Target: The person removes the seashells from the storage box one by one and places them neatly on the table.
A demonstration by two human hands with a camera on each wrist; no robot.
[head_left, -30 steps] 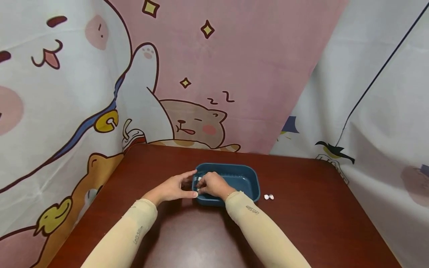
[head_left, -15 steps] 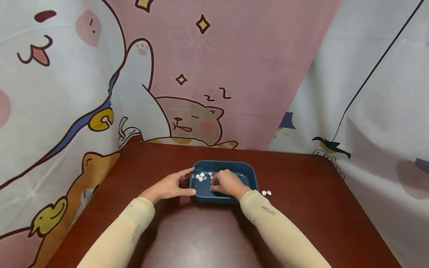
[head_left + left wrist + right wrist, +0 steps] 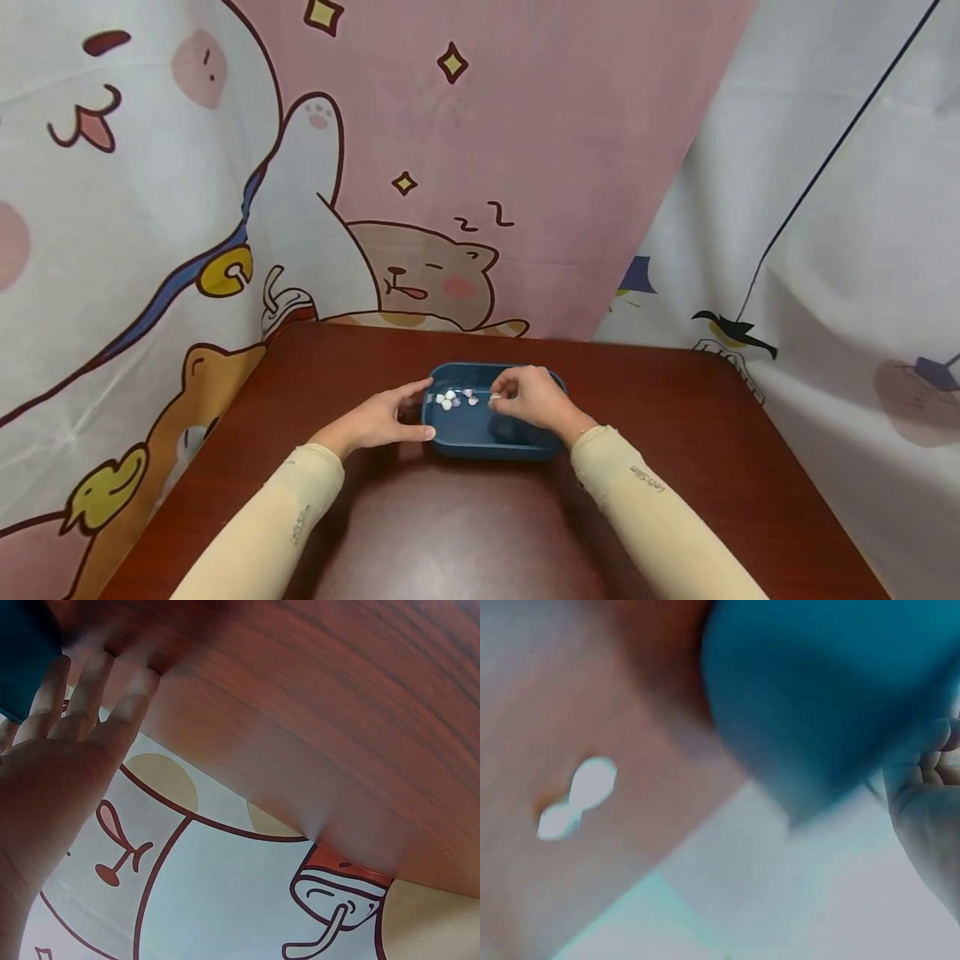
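A blue rectangular tray sits on the table with several small white and purple pieces, pebble- or shell-like, grouped toward its left end. My left hand rests at the tray's left end, thumb at the front corner and index finger at the back corner. In the left wrist view its other fingers reach out straight beside the tray. Over the tray's right half, my right hand has thumb and fingers curled together, pinching a small white piece at the tips. Its palm side is hidden in the head view.
Two white pieces lie on the table right of the tray; the right forearm hides them in the head view. The reddish-brown table is bordered by a cartoon-printed cloth at the back and sides.
My right hand has moved rightward inside the tray, away from its left end, uncovering the grouped pieces. The forearm now covers the two pieces on the table. The left hand stays at the tray's end.
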